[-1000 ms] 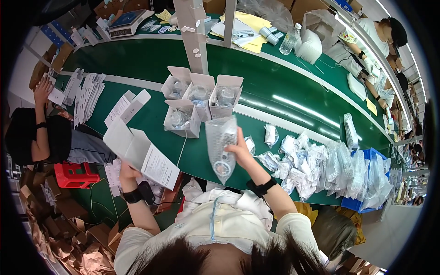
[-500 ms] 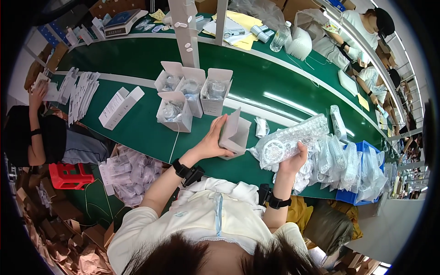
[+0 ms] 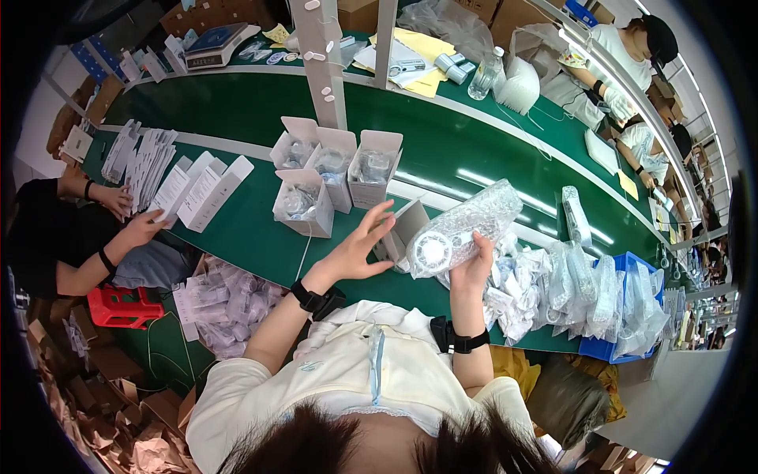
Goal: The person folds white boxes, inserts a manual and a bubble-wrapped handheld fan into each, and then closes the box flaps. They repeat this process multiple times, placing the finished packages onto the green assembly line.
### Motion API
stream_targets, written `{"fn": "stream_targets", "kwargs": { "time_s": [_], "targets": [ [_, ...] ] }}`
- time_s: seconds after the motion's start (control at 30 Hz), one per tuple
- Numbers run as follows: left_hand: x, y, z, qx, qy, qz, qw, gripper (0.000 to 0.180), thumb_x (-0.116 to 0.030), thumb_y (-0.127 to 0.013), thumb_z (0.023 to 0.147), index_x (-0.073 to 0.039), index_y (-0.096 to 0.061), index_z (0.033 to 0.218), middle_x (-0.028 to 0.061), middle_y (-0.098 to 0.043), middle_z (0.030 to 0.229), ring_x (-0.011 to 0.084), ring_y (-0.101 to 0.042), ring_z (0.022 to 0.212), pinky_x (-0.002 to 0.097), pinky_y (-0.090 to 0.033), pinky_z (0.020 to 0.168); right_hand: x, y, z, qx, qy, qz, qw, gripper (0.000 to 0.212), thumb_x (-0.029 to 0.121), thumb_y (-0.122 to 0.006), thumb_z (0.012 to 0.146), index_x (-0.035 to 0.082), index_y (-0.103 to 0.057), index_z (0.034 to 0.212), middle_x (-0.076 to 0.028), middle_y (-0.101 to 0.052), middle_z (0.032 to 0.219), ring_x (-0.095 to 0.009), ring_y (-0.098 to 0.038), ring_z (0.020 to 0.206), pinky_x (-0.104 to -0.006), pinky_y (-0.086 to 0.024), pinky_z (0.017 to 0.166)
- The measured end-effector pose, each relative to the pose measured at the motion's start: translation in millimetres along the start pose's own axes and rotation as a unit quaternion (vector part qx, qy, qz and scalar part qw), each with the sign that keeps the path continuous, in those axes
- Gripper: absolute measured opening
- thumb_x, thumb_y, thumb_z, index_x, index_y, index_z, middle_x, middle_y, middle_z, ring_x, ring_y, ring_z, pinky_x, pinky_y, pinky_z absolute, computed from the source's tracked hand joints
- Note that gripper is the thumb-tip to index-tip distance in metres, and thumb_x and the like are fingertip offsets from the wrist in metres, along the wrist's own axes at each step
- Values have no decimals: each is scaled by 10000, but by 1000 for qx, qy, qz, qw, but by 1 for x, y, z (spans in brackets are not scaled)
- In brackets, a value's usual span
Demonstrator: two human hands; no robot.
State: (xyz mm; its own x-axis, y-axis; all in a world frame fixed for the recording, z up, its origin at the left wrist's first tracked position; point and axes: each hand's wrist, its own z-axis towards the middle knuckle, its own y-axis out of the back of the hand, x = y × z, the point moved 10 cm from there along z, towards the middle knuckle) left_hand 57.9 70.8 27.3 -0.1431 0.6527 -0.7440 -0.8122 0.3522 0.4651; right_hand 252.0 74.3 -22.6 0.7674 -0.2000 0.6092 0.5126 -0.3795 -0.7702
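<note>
My right hand (image 3: 474, 265) grips a bubble-wrapped item (image 3: 482, 213) whose pale round end (image 3: 432, 250) shows through the clear plastic. The item is tilted, with its round end low over the open white carton (image 3: 410, 221) and hiding part of it. Beside that carton, my left hand (image 3: 355, 246) is open, fingers spread; whether its fingertips touch the carton I cannot tell. Beyond my left hand, several open white cartons (image 3: 308, 207) stand grouped, each with something wrapped in clear plastic inside.
Several bubble-wrapped pieces (image 3: 568, 276) lie to the right, by a blue bin (image 3: 624, 265). At left, another person's hands (image 3: 142, 225) handle flat white cartons (image 3: 197, 189). A grey post (image 3: 320, 63) rises beyond the grouped cartons. Plastic-wrapped parts (image 3: 229, 296) fill a box below the table's edge.
The wrapped item has moved left to the carton in my right hand. My left hand has loosened from the carton and spread its fingers. The person at left has brought more cartons alongside.
</note>
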Motion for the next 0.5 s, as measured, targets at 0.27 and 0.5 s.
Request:
{"fn": "stream_targets", "kwargs": {
  "time_s": [0.27, 0.5],
  "targets": [
    [13, -6, -2, -102, 107, 141, 979, 797, -92, -750, 596, -149, -283, 1240, 198, -227, 1273, 380, -362, 1144, 417, -398, 904, -5, -7, 6, -8, -58, 127, 990, 442, 131, -516, 777, 63, -386, 1193, -110, -472, 1152, -257, -461, 1071, -408, -375, 932],
    [30, -10, -2, -140, 127, 97, 977, 685, -114, -778, 573, -67, -297, 1058, 221, -270, 1249, 371, -377, 1126, 390, -361, 918, -8, -38, 16, -14, 69, 30, 997, 443, 116, -576, 782, 66, -380, 1177, -105, -454, 1138, -236, -448, 1067, -386, -366, 928]
  ]
}}
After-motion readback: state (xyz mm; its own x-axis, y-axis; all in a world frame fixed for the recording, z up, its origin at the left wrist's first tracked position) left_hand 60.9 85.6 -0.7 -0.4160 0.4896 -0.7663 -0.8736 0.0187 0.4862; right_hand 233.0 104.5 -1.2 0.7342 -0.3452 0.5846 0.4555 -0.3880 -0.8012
